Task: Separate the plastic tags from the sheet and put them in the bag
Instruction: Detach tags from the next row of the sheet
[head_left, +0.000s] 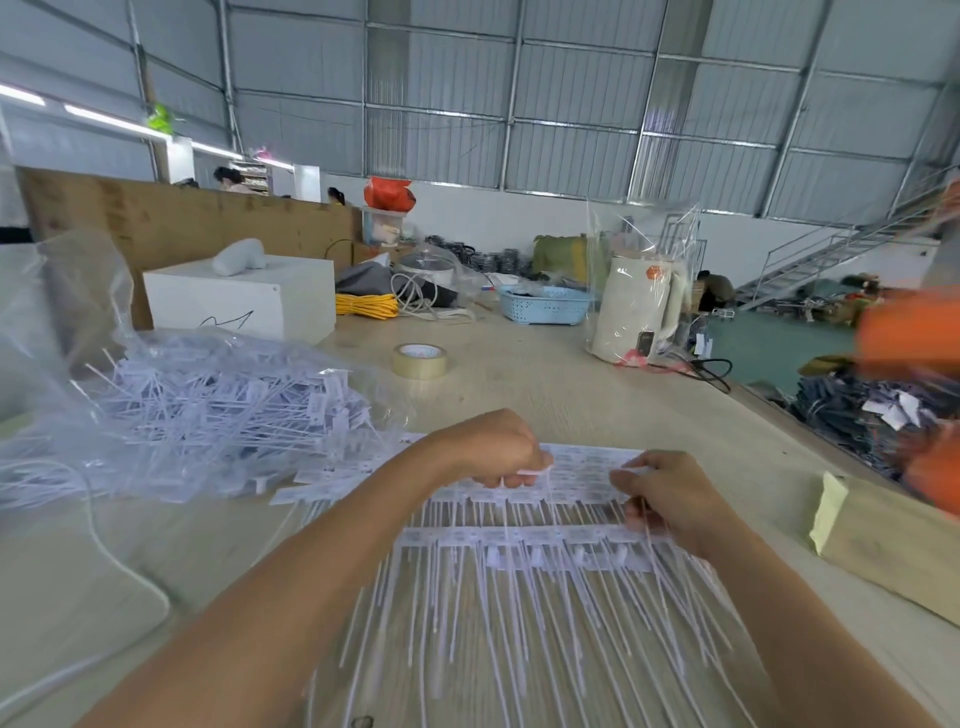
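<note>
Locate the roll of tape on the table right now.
In the head view the tape roll lies flat on the table, left of centre, beyond the left hand, between the white box and the cream kettle.

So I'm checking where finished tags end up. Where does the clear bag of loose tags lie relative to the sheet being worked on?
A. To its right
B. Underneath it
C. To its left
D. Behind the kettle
C: the clear bag, heaped with loose tags, lies left of the sheet that both hands work on.
</note>
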